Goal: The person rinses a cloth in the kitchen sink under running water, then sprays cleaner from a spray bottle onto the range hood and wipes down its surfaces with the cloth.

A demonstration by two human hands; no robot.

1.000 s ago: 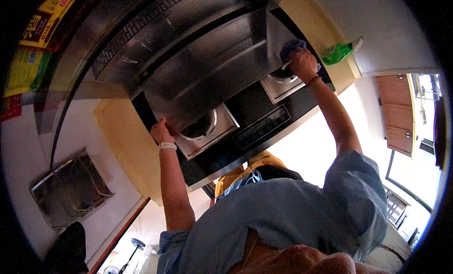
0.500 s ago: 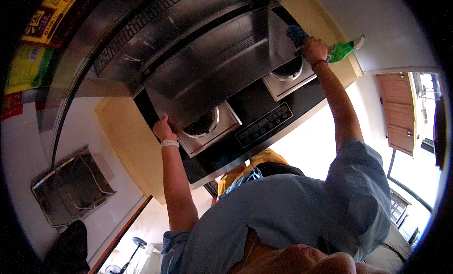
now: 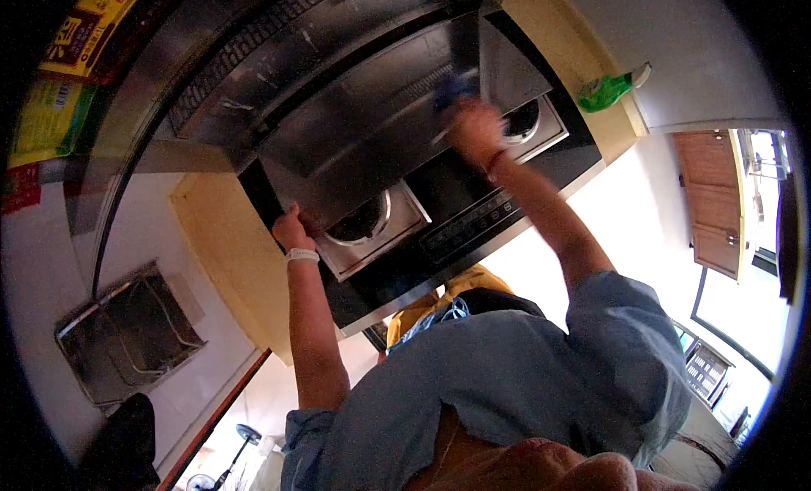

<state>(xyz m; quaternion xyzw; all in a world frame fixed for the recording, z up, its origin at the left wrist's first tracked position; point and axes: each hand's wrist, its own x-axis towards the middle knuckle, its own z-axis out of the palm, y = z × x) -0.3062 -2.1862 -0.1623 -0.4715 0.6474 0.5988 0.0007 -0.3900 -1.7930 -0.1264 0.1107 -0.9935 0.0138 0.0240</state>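
And here's the right hand (image 3: 477, 129), blurred with speed, clutching a dark blue cloth (image 3: 454, 94) against or just over the broad metal panel (image 3: 372, 115), between the two burners. Over at the panel's lower corner, the left hand (image 3: 291, 229) is curled at the edge, just beside the left burner (image 3: 363, 220); gripping or merely resting, I can't tell.

The danger? That rim could be sharp: a fast stroke running past it might snag the cloth or nick a knuckle. If the panel is loose and the left hand lets up, pressure from the wiping arm could make it shift towards the burners. The right forearm passes close above the control strip (image 3: 469, 225), so a low elbow might press something. And the green bottle (image 3: 604, 92) on the yellow worktop (image 3: 621, 119)? A wide outward swing could topple it.
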